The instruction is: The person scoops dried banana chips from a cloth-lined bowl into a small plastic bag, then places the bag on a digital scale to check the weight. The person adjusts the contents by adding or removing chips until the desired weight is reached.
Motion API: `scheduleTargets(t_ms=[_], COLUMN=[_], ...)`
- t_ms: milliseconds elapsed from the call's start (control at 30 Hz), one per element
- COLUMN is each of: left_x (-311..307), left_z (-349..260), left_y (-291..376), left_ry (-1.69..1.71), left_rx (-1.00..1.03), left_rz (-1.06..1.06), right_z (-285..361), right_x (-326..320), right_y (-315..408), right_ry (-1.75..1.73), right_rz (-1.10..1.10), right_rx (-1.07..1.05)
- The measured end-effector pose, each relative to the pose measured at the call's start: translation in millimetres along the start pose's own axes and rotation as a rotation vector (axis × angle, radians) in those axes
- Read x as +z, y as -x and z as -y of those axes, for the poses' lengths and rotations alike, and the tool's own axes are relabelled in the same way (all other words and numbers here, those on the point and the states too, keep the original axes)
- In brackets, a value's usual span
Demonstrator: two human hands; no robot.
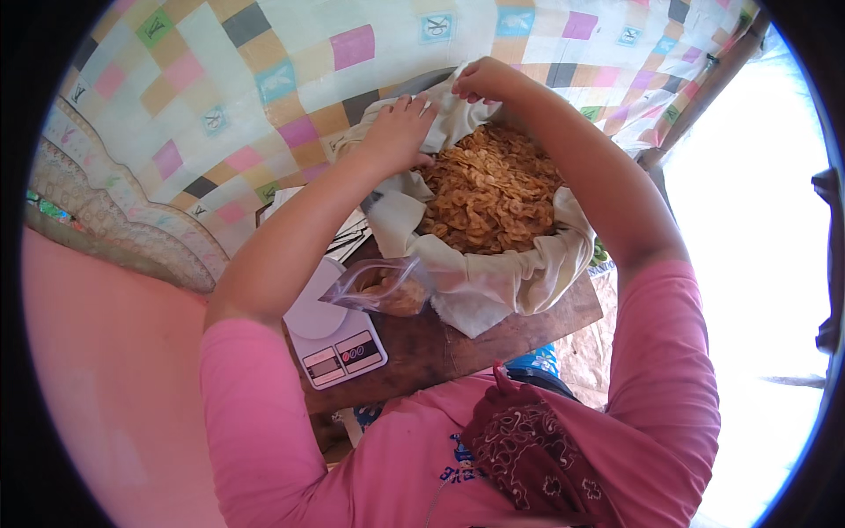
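A large round container lined with cream cloth (pixel 462 264) holds a heap of thin golden-brown chips (pixel 492 191). My left hand (pixel 401 135) lies over the cloth at the container's far left, its fingers spread and nothing seen in its grip. At the far rim my right hand (pixel 485 80) has a raised edge of the cloth pinched between its fingers. A clear zip pouch (pixel 389 287) with some pieces inside stands with its mouth parted, against the near left side of the cloth. Left of the pouch sits a white digital kitchen scale (pixel 343 350), partly behind my left forearm.
The brown wooden table (pixel 422 353) carries the container, pouch and scale. Flat papers or packets (pixel 350 231) lie behind the scale. A patterned plastic sheet (pixel 264 99) hangs close behind the container. A pink surface (pixel 112 363) is at the left, a wooden post (pixel 706 86) at the right.
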State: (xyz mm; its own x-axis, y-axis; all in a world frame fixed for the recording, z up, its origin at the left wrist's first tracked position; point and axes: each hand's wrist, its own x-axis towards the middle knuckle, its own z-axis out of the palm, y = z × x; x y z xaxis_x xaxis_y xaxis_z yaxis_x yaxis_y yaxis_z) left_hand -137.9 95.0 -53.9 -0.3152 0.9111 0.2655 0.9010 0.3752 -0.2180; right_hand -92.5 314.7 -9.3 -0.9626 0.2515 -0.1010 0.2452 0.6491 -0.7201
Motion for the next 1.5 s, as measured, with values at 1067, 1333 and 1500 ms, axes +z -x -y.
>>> scheduleTargets(t_ms=[1067,1333,1500], left_x=[43,45,30], left_z=[61,62,53], left_y=[-25,-22,-19], left_ry=[1.350,1.452,1.181], left_rx=[-0.598,-0.544,-0.533], left_rz=[-0.429,-0.439,-0.351], right_z=[21,7,-10], right_x=[-33,-25,10], right_y=[140,136,131], right_ry=[0.046,0.087,0.208], right_rz=[0.492,0.252,0.257], right_rx=[-0.196,-0.224,-0.320])
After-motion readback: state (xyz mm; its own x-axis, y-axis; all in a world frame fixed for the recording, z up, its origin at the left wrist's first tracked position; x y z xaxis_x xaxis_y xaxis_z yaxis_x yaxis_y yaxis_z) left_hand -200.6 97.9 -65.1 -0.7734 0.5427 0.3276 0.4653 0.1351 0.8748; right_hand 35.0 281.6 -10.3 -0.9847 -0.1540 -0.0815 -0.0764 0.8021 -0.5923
